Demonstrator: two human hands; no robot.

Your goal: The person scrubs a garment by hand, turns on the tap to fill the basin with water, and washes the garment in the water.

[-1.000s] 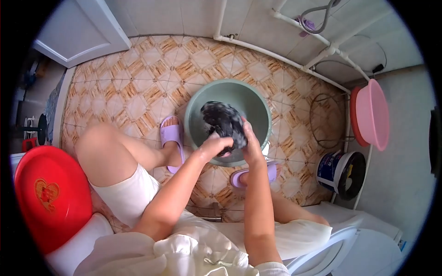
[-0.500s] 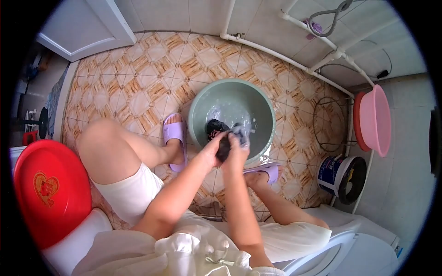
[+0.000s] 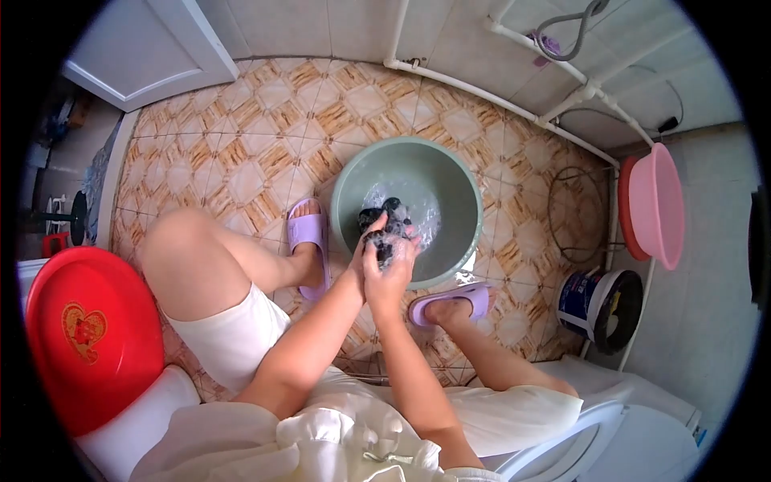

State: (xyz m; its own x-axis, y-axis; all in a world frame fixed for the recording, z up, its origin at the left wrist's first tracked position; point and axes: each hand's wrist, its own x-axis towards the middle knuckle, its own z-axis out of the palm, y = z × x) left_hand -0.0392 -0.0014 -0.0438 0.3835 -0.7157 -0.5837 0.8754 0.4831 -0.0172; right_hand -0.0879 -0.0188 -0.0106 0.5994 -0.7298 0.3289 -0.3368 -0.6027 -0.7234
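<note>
A round grey-green basin (image 3: 462, 189) stands on the tiled floor, with soapy water and suds in its bottom. Over its near left part, a dark wet cloth (image 3: 381, 251) covered in foam is bunched between my hands. My left hand (image 3: 361, 251) is closed on the cloth's left side, partly hidden behind the other hand. My right hand (image 3: 391, 271) grips the cloth from the near side, fingers curled round it. Part of the dark fabric hangs beyond my fingers, down toward the suds.
Purple slippers (image 3: 307, 233) are on my feet, either side of the basin. A red basin (image 3: 96, 337) is at the left. A pink basin (image 3: 658, 207) leans by the right wall above a paint bucket (image 3: 590, 309). White pipes (image 3: 498, 96) run along the wall; a toilet (image 3: 578, 442) is lower right.
The dark cloth, spread out in the hands at first, is now bunched into a smaller foamy wad. My right hand has moved left, close against my left hand.
</note>
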